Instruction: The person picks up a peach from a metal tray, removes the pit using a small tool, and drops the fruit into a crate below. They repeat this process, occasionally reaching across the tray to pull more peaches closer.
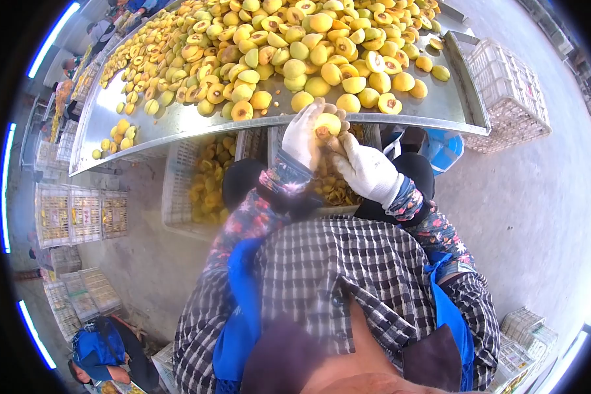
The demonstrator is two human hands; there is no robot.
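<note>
Both my hands wear whitish gloves and meet at the near edge of a metal table (433,105). My left hand (304,136) has its fingers wrapped round a yellow fruit half (327,125), cut side partly showing. Against the lower right side of that fruit are the fingertips of my right hand (368,169), bent together; whether they hold a tool or a bit of fruit is too small to make out. Just beyond, a large heap of halved yellow fruit (295,67) lies on the table.
Below the table stand a white crate of fruit pieces (177,190) and a blue-and-white bag (443,150). Stacked crates (509,95) are at the right, more crates (82,213) at the left. A person in blue (102,345) is at the lower left.
</note>
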